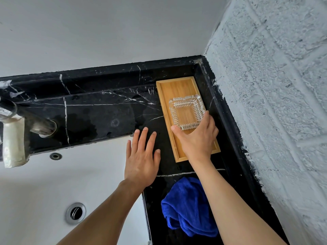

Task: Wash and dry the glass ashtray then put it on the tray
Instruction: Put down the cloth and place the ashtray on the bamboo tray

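The square ribbed glass ashtray (185,112) rests on the wooden tray (175,89), which lies on the black marble counter at the right. My right hand (196,138) grips the ashtray's near edge, thumb on its left corner and fingers on its right side. My left hand (141,156) lies flat and spread on the counter's edge, left of the tray, holding nothing.
A crumpled blue cloth (187,206) lies on the counter (99,112) near me, under my right forearm. The white sink basin (44,191) with its drain (75,212) is at lower left, the faucet (40,126) at the left. A rough white brick wall (274,85) bounds the right side.
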